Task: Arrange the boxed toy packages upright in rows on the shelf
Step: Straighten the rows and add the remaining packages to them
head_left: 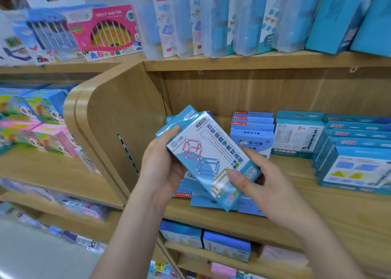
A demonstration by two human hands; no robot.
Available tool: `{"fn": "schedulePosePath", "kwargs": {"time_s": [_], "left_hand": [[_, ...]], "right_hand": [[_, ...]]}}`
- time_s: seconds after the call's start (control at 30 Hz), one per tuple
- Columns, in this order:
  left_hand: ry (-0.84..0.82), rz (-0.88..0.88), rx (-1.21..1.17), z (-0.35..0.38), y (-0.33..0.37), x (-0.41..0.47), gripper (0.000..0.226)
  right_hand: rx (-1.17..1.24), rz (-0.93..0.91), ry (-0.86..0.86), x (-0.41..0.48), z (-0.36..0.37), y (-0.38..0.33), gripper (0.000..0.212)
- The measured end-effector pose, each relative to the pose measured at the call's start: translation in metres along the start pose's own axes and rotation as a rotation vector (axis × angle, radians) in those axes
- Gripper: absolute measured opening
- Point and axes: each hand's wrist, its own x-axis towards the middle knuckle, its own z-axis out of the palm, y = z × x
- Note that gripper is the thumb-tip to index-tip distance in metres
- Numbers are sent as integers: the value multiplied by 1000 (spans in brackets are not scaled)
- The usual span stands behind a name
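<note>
Nearest the camera, both hands hold one thing between them: a white and light-blue cardboard box printed with pink, blue and yellow frame shapes. The left hand curls round its upper-left end, thumb over the edge beside the teal hang tab. The right hand grips its lower-right end, thumb pressed flat on the printed face. The box is in the air above the front of the wooden shelf board. Its long axis runs on a slant, low and near at the right hand, high and far at the left, so it is neither upright nor flat. A second teal tab shows just behind the upper end; whether that is another box in the same grip I cannot tell.

Under the box, several flat blue packages lie loose on the board. Farther back, a row of blue boxes stands upright near the back panel, with a white and teal box just beside it.

The free ground seems to be at the back left, between the rounded wooden side panel and that blue row. That is the left hand's side, so the tab end would likely swing up to vertical with the left hand leading inward.
</note>
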Motion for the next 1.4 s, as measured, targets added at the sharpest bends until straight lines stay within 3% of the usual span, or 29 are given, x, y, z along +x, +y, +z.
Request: {"fn": "schedulePosePath", "kwargs": {"time_s": [0.13,0.23,0.4,0.53,0.67,0.8,0.93,1.03,1.13,1.33,1.4], "left_hand": [[-280,31,-94,2,-6,-15,64],[-405,102,-79,9,-17,-25,67],[-211,125,56,30,-40,-36,45],[-126,41,-67,41,-51,-35,54],[-233,-24,-85,59,-69,-36,50],[-375,17,-15,94,-95,-47,34],[-563,75,61,131,-116,-67,35],[-685,95,115,159,-127,-85,37],[-797,88,159,189,-141,-100,41],[-877,36,258,248,-194,-111,41],[-907,138,390,269,-209,-112,36]], "right_hand": [[223,101,31,-9,0,-2,30],[407,199,93,-14,1,-1,34],[500,288,203,-27,-8,-1,40],[598,353,283,-44,-26,-5,49],[439,372,363,-68,-51,-12,46],[211,284,442,-97,-85,-25,16],[-2,224,549,-127,-128,-29,64],[-23,167,586,-148,-157,-31,75],[-55,139,578,-164,-186,-25,77],[-272,105,640,-191,-252,-4,59],[-300,122,713,-204,-276,8,59]]}}
